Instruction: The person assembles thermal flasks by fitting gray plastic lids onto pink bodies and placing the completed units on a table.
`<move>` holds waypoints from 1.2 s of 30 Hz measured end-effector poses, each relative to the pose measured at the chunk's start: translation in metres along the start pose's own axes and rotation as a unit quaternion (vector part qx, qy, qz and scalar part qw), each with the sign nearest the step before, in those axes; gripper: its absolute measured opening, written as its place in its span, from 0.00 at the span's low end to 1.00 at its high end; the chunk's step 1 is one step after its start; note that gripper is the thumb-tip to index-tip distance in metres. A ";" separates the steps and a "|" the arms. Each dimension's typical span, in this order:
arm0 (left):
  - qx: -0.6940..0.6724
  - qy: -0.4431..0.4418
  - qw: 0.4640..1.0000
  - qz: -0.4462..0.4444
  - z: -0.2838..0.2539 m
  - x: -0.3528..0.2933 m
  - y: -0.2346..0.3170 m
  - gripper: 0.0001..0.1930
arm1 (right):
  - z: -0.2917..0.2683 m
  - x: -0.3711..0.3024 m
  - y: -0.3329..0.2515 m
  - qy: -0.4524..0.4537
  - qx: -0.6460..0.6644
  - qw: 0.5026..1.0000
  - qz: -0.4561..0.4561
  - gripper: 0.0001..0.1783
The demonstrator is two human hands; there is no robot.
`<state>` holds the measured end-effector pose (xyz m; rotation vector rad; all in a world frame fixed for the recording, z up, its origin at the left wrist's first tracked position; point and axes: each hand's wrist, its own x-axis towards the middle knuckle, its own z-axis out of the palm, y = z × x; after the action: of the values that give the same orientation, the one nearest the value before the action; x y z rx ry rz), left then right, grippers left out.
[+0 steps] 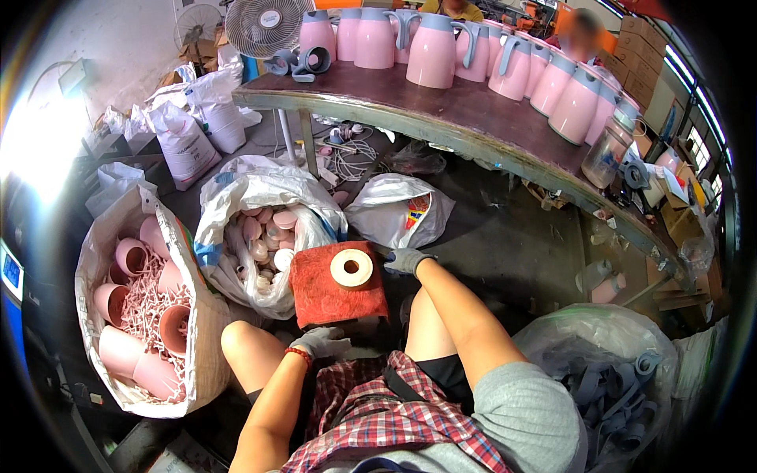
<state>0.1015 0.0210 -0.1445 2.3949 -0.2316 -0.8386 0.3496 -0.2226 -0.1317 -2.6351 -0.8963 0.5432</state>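
Atop the boxy stand draped in rough red cloth lay a cream, flat ring-shaped roll, nearer the stand's right edge than its left. Just beside the stand's right side was the grey-gloved right hand, fingers bent; whether they were clamped on anything, I could not tell. At the stand's near edge, the grey-gloved left hand had its fingers close together, but its grip was equally unclear.

A sideways bump from the right hand could have knocked the roll off, and a tug on the cloth, if it was loose, could have shifted it. Left of the stand, a white woven-plastic sack was heaped with smooth pink cylindrical shells and thin, twig-like pink pieces; a nudge might have spilled some. Beyond the stand's far left corner, a crinkled white plastic bag held rounded pink discs.
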 end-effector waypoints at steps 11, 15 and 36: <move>-0.168 0.051 0.985 -0.001 -0.025 -0.027 0.024 0.26 | 0.002 0.013 0.012 0.047 -0.005 0.998 -0.039 0.27; -0.519 0.069 0.849 0.073 -0.028 -0.066 0.011 0.16 | 0.006 0.018 0.004 0.060 0.017 0.995 -0.083 0.29; -0.513 0.720 0.200 -0.422 0.310 -0.434 -0.240 0.46 | 0.001 0.023 0.035 -0.114 0.216 0.959 0.143 0.15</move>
<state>-0.4371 0.2177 -0.2556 0.7243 1.8146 1.0304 0.3846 -0.2346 -0.1525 -2.3324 -0.3873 1.0064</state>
